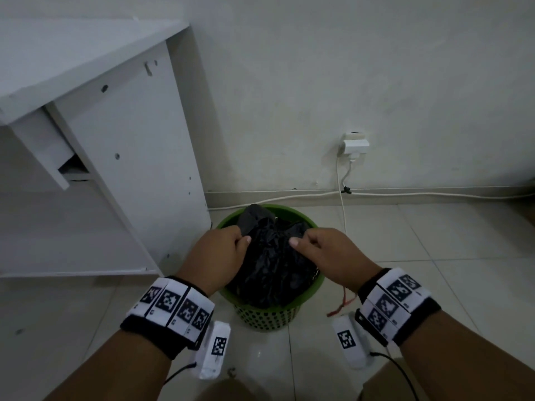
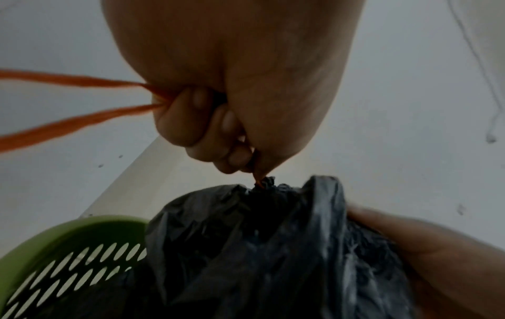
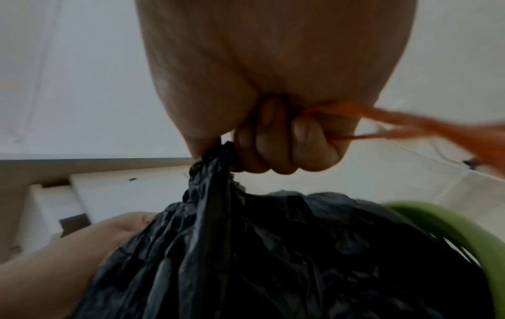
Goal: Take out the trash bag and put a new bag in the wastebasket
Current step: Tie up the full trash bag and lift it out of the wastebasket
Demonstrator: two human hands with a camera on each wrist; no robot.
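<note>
Left of both hands stands a white wooden desk (image 1: 121, 146). Beside it, the left hand (image 1: 220, 250) clenches orange drawstring strands (image 2: 68, 103) of the crumpled black plastic trash bag (image 1: 272, 267), which sits between the 2 hands inside the green perforated plastic wastebasket (image 1: 269, 316). Opposite, the right hand (image 1: 327, 253) grips the bag's gathered top and its drawstring.

The head view looks steeply down from above both hands onto the green wastebasket (image 1: 272, 316). Each wrist view looks up from below its own fist, very close: the left hand (image 2: 232, 90) and the right hand (image 3: 273, 86). All three share the black trash bag (image 1: 272, 270).
</note>
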